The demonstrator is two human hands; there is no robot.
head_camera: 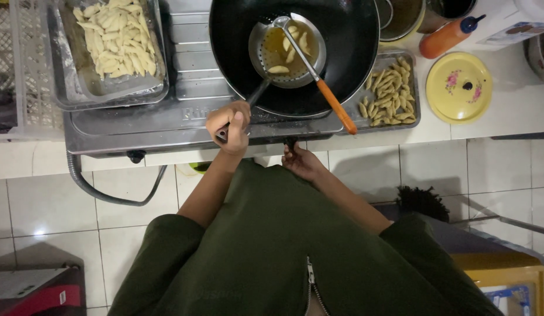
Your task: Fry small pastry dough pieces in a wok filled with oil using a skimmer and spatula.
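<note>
Clasping round black wok (342,52) handle, left hand (230,124) grip closed, right hand (301,161) pinching stove knob (290,142).

The light is soft and fairly dim, coming from above and slightly far, so the white bench (506,117) and wall tiles read grey-white. A bright glare spot sits on a floor tile at near left. The person's body throws broad shadow over the near floor. The black wok (342,52) swallows detail. Focus is fair throughout; edges bend slightly outward at the corners.
</note>
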